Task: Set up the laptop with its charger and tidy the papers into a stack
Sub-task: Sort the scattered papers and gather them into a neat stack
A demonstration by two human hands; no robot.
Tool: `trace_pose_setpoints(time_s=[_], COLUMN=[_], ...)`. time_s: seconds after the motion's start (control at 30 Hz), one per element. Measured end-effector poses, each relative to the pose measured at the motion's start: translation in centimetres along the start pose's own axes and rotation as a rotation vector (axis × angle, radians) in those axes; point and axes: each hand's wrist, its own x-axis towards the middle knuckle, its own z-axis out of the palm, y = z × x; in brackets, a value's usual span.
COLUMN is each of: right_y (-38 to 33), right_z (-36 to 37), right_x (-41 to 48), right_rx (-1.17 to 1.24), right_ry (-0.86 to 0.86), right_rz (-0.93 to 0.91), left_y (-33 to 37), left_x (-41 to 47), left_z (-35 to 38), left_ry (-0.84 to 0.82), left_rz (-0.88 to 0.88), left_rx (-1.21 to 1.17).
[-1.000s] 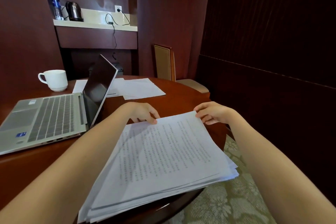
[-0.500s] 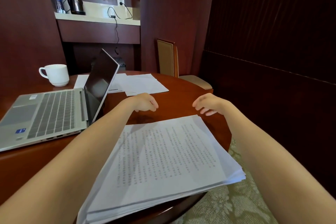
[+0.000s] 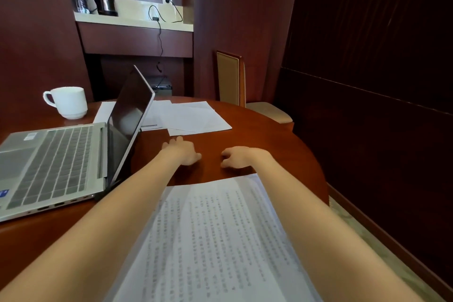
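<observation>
Now both hands have released the printed stack (image 3: 215,240), which lies at the near edge of the table (image 3: 269,135). The left hand (image 3: 182,152), fingers straight, and the right hand (image 3: 236,158), loosely curled, hold nothing and advance toward the loose sheets (image 3: 193,117) by the laptop (image 3: 56,164), likely next for stacking.

Print on stack (image 3: 215,240) blurred, near end off-frame; far sheets (image 3: 196,117) partly behind laptop (image 3: 56,162)

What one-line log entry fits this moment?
left hand: empty | right hand: empty | stack: near side | loose sheets: far side, beside laptop
</observation>
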Motion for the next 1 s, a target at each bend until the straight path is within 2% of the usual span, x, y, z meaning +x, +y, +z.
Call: trace_pose_setpoints(time_s=[0.13,0.4,0.57,0.7,0.8,0.87,1.0], right_y=[-0.6,0.1,1.0,1.5,1.9,2.2,2.8], right_z=[0.0,0.3,0.0,-0.4,-0.3,-0.3,-0.3], right_x=[2.4,6.8,8.6,9.8,10.6,11.2,12.1], right_rx=[0.004,0.085,0.156,0.284,0.362,0.465,0.839], right_ry=[0.006,0.026,-0.008,-0.011,0.040,0.109,0.196], right_rz=[-0.010,0.018,0.014,0.010,0.041,0.090,0.162], left_y=[-0.4,-0.1,0.0,0.7,1.2,1.2,0.9], left_x=[2.0,6.9,9.2,11.1,12.1,12.4,11.8], left_z=[0.7,0.7,1.4,2.1,2.6,2.7,2.3], left_ry=[0.012,0.122,0.136,0.229,0.154,0.103,0.105], left_rz=[-0.049,0.024,0.177,0.226,0.110,0.072,0.101], left_rx=[0.073,0.244,0.113,-0.083,-0.211,-0.192,-0.107])
